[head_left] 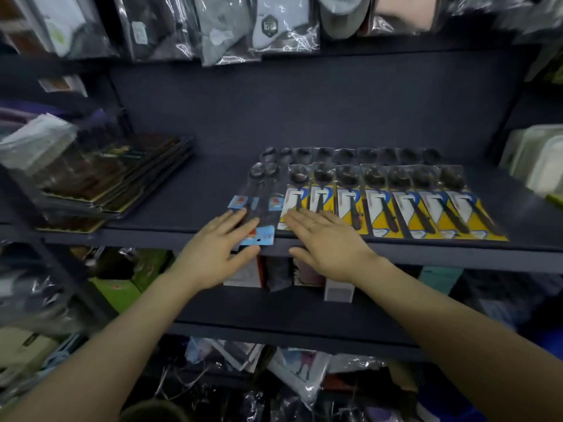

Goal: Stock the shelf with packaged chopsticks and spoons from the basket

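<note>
On the dark shelf (pixel 170 208) lies a row of several spoon packs with yellow-and-white cards (pixel 405 208), and more spoon bowls show behind them. At the row's left end lie spoon packs with blue cards (pixel 268 205). My left hand (pixel 216 254) rests flat on the near end of the blue-card packs, fingers spread, thumb at the shelf's front edge. My right hand (pixel 326 242) lies flat on the leftmost yellow-card pack, fingers apart. Flat dark chopstick packs (pixel 122 184) are stacked at the shelf's left. The basket is not visible.
Bagged socks (pixel 274 25) hang above the shelf. White packaged goods (pixel 539 159) stand at the right end. Boxes (pixel 338 287) sit on the lower shelf under my hands, and loose plastic bags (pixel 298 373) pile on the floor below.
</note>
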A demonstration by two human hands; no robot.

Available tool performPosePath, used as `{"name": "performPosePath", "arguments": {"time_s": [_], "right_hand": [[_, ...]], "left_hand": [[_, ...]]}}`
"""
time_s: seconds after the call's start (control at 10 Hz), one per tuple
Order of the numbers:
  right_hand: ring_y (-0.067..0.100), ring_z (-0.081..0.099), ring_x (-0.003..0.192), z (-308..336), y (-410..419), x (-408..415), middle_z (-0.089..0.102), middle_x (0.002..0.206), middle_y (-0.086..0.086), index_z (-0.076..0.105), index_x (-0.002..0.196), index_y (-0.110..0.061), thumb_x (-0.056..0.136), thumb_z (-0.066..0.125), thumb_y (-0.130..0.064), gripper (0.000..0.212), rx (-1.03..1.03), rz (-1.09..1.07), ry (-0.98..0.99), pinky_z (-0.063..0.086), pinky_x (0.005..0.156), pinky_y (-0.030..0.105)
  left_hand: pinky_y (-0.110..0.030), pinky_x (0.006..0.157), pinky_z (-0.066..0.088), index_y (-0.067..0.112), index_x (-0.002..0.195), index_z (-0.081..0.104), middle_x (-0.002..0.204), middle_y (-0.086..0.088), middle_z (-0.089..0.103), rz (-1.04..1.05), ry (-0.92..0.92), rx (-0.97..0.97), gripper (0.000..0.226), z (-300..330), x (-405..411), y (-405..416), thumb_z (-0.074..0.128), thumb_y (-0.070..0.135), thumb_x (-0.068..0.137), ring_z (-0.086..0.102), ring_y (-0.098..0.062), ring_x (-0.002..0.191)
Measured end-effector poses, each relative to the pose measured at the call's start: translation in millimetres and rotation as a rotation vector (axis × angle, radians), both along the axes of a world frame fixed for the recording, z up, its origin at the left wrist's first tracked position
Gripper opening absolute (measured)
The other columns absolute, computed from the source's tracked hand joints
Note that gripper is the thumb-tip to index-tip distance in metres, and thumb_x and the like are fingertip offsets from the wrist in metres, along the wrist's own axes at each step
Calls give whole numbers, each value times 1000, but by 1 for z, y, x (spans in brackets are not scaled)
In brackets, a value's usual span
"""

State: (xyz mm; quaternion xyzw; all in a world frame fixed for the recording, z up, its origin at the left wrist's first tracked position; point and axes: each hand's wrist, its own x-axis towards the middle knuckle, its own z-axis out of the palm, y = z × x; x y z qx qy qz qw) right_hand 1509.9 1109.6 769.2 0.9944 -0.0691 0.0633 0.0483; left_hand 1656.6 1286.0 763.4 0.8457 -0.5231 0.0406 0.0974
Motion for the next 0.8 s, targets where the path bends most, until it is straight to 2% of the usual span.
{"name": "performPosePath", "arguments": {"time_s": [0.2, 0.3, 0.4, 0.5, 0.6, 0.7, 0.8], "right_hand": [[11, 7, 148, 2, 0, -3, 9, 160, -5, 11, 151, -21, 98, 21, -45, 58, 0, -71, 28, 6, 119, 32], [12, 7, 148, -2, -1, -5, 9, 161, -5, 10, 151, -22, 92, 9, -54, 67, -24, -79, 37, 7, 120, 33], [13, 6, 148, 3, 2, -6, 7, 161, -3, 9, 151, -20, 98, 23, -46, 60, -24, -90, 76, 6, 120, 33], [17, 15, 147, 11, 8, -13, 16, 159, 2, 15, 150, -16, 99, 30, -42, 59, -18, -112, -4, 10, 119, 31], [29, 52, 124, 20, 22, -26, 56, 134, 13, 40, 139, -7, 96, 39, -34, 51, -72, -157, -283, 28, 105, 33], [30, 68, 94, 27, 22, -46, 72, 102, 10, 58, 122, -5, 88, 36, -33, 49, -271, -205, -506, 33, 90, 33], [31, 68, 91, 35, 27, -74, 72, 100, 10, 59, 119, -6, 88, 35, -35, 49, -250, -300, -532, 49, 83, 37]], "left_hand": [[-33, 119, 8, 32, 146, 16, 158, -2, 12, -27, -43, 13, 90, -5, 2, -10, -5, 70, 68, 12, -21, 146], [-33, 118, 8, 31, 147, 14, 159, -2, 11, -57, -43, 31, 89, -3, 2, -8, -5, 67, 68, 10, -20, 146], [-32, 118, 9, 30, 147, 12, 159, -2, 9, -79, -19, 68, 77, 3, 3, -4, 9, 65, 79, 9, -20, 146], [-34, 115, 19, 26, 147, 17, 158, -2, 15, -84, -15, 14, 63, 12, 4, 3, 27, 55, 92, 15, -20, 145], [-36, 107, 34, 22, 145, 26, 153, 0, 29, -47, -56, -86, 54, 23, 1, 16, 38, 39, 95, 31, -21, 138], [-36, 99, 40, 21, 143, 32, 147, -1, 40, -25, -114, -172, 51, 36, -10, 32, 43, 28, 93, 39, -23, 132], [-39, 94, 42, 17, 141, 35, 140, -6, 47, 23, -187, -211, 50, 46, -31, 47, 45, 27, 92, 45, -27, 125]]}}
